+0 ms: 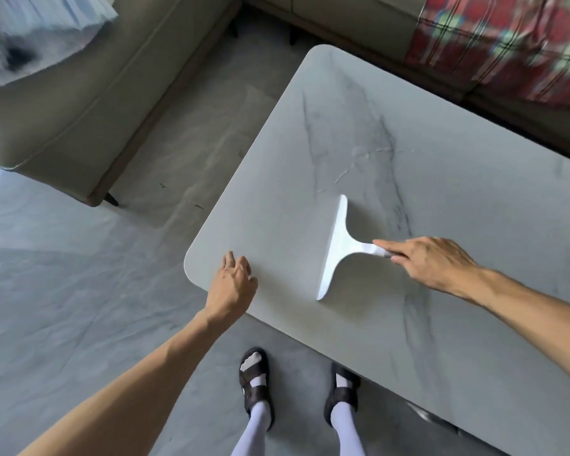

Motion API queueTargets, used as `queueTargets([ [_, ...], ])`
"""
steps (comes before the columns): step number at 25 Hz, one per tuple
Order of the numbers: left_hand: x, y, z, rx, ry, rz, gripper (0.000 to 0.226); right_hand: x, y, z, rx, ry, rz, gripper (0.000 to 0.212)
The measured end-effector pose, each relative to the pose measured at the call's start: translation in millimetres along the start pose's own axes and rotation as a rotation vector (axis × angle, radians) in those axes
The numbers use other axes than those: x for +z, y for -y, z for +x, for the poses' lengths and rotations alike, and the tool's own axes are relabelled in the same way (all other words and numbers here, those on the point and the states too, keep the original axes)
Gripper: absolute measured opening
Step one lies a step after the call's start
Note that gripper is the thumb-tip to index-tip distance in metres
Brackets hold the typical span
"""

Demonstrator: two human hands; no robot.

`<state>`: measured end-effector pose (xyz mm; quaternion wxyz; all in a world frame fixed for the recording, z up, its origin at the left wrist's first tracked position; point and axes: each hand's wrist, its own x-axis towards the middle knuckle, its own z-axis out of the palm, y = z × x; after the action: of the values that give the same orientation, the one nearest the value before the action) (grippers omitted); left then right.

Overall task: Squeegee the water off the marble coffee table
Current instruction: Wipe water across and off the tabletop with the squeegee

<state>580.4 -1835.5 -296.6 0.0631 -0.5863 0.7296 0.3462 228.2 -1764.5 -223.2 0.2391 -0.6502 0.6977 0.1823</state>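
One squeegee (338,248), two hands, one marble tabletop (441,179). Squeegee white, T-shaped, blade down on the tabletop near its rounded left end, blade edge facing that end. Right hand (435,263) has its grip wrapped on the handle, forefinger laid along it. Left hand (232,284) rests loosely spread on the near corner, holding nothing. Faint water trails (359,162) beyond the blade. Bare stone all around; sofa (79,103) well apart.

left hand (232,284): arm extended, fingers loosely spread, palm down | right hand (431,261): fingers closed, index finger straight
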Motion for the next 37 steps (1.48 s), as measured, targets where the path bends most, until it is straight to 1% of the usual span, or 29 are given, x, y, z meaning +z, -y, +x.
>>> queueTargets([
  [2,5,-7,1,0.003,-0.04,-0.034,0.019,-3,-8,-14,0.011,-0.018,0.022,0.045],
  [3,6,-6,1,-0.034,-0.072,-0.075,0.02,-4,-1,-17,-0.012,-0.047,0.058,0.044],
  [5,4,-1,-2,-0.144,-0.146,-0.139,0.023,-6,32,-12,-0.09,-0.103,0.163,0.041],
  [7,1,10,-7,-0.227,-0.191,-0.144,0.023,1,82,5,-0.202,-0.095,0.217,0.039],
  [9,0,18,-13,-0.236,-0.183,-0.09,0.018,16,129,19,-0.322,-0.063,0.205,0.037],
  [11,7,16,-19,-0.179,-0.139,-0.044,0.019,33,143,24,-0.369,-0.064,0.173,0.036],
  [13,17,7,-24,-0.117,-0.112,-0.003,0.023,48,119,14,-0.349,-0.085,0.156,0.035],
  [16,34,-11,-28,-0.071,-0.051,0.008,0.024,57,49,-14,-0.259,-0.07,0.15,0.037],
  [18,42,-21,-26,-0.08,0.069,0.036,0.023,54,2,-36,-0.178,-0.049,0.136,0.037],
  [20,45,-26,-22,-0.07,0.175,0.127,0.024,49,-28,-56,-0.143,-0.063,0.088,0.037],
  [22,44,-29,-17,-0.081,0.21,0.167,0.022,47,-35,-66,-0.182,-0.079,0.071,0.037],
  [24,43,-30,-16,-0.104,0.213,0.144,0.02,50,-16,-63,-0.265,-0.072,0.089,0.038],
  [26,41,-25,-19,-0.149,0.123,0.084,0.021,58,23,-50,-0.348,-0.046,0.11,0.038],
  [29,36,-10,-29,-0.225,-0.12,0.03,0.021,72,75,-35,-0.438,0.041,0.151,0.031],
  [31,34,-2,-36,-0.214,-0.174,0.004,0.017,72,75,-29,-0.416,0.038,0.147,0.028],
  [33,32,0,-40,-0.227,-0.199,-0.087,0.014,63,55,-28,-0.353,-0.01,0.127,0.029],
  [35,25,0,-41,-0.31,-0.23,-0.245,0.016,46,37,-27,-0.323,-0.079,0.073,0.03],
  [37,13,3,-41,-0.409,-0.271,-0.374,0.016,29,42,-21,-0.359,-0.131,0.072,0.03],
])
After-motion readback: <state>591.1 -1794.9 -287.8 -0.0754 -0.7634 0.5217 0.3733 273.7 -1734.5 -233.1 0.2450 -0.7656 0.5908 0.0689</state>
